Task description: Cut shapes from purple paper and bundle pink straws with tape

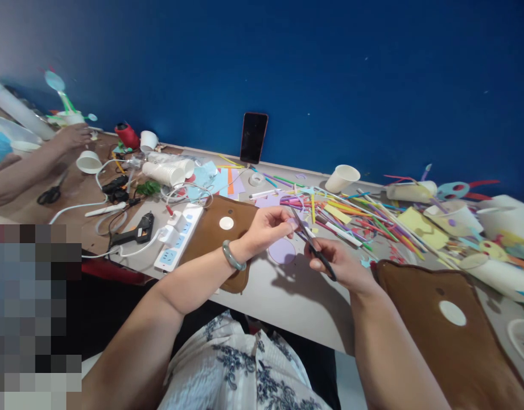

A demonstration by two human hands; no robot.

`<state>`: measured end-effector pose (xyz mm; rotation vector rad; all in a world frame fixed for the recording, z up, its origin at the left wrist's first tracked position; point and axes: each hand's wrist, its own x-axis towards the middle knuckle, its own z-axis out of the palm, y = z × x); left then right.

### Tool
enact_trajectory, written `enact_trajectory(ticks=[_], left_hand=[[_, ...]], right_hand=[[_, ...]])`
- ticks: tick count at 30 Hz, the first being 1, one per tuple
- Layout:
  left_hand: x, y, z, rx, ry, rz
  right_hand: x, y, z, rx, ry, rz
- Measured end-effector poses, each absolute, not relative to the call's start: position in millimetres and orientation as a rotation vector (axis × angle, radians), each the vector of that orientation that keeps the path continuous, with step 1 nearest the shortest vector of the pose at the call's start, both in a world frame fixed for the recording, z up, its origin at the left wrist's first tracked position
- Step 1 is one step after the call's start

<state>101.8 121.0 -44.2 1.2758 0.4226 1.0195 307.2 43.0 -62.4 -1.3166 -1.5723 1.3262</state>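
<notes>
Some bare table (268,299) right of power strip (185,230), to near edge; above it scissors (316,251) slant lengthwise, tips toward left hand (268,229), fingers pinching purple paper (293,224); right hand's (342,263) fingers curled round handles.

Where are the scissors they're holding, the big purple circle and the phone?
Held scissors (316,251), head view: black handle.
Big purple circle (281,251), head view: its middle.
Phone (254,138), head view: dark screen.

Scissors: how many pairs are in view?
2: the held scissors in the right hand, and black-handled scissors lying on the table at far left. Others could be hidden.
</notes>
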Motion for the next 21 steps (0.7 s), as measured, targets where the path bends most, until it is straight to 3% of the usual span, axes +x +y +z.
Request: enact_trajectory(ticks=[21], left_hand=[[101.0, 121.6, -41.8, 1.305, 0.427, 1.024]], right_hand=[[306.2, 43.4, -57.3, -1.343, -1.556, 1.335]])
